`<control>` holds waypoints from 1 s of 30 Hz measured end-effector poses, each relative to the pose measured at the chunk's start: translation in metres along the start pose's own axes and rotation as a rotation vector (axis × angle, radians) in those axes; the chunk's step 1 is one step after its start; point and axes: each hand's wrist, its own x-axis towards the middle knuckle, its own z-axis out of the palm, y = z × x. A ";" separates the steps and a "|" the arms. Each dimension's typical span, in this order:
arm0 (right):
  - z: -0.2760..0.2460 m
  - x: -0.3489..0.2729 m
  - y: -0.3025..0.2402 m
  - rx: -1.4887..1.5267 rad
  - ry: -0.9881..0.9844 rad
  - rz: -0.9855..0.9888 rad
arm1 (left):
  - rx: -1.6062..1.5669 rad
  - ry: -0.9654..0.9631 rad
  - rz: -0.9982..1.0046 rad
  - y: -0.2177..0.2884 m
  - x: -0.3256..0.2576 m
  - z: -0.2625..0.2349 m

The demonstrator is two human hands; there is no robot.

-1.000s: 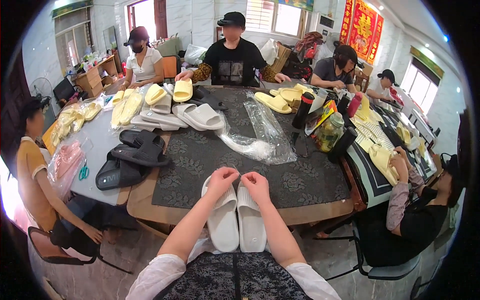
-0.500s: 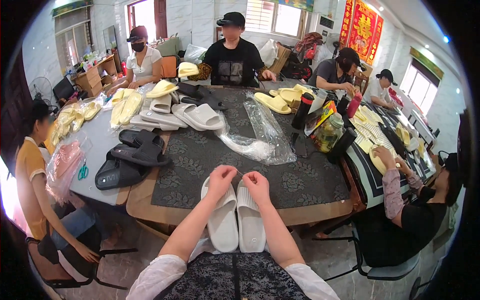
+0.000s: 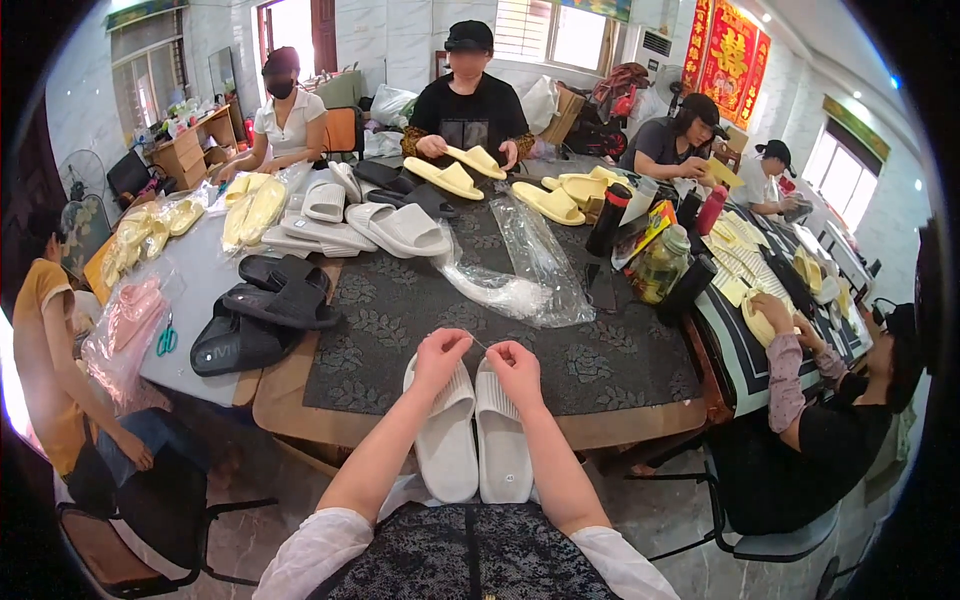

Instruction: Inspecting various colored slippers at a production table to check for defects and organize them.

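Both my hands are above a pair of light grey slide slippers, the left slipper (image 3: 446, 455) and the right slipper (image 3: 503, 460), lying side by side at the table's near edge with toes pointing away from me. My left hand (image 3: 440, 360) is closed in a pinch over the left slipper's strap. Facing it, my right hand (image 3: 515, 372) also pinches, over the right slipper's strap. A thin strand (image 3: 479, 342) runs between the fingertips; it looks like a thread or tag cord, too fine to tell. Both hands partly cover the straps.
Beyond my hands lies a crumpled clear plastic bag (image 3: 520, 290) on the dark patterned mat (image 3: 400, 300). Grey slippers (image 3: 405, 230) and black slippers (image 3: 275, 305) are piled to the left. Bottles and a jar (image 3: 660, 265) stand right. Co-workers sit around, one holding yellow slippers (image 3: 445, 178).
My hands have barely moved. The co-worker opposite has brought a yellow slipper down in front and now handles two. At the left, the person in orange has leaned away and drawn an arm in.
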 end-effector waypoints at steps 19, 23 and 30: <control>-0.001 0.004 0.010 0.082 0.047 0.004 | -0.009 0.077 0.060 0.015 -0.003 0.004; -0.002 0.002 0.008 0.041 -0.007 -0.016 | 0.127 -0.034 0.064 0.011 -0.003 0.004; -0.001 0.001 0.002 0.079 0.050 -0.017 | 0.071 0.050 0.142 0.004 -0.001 0.006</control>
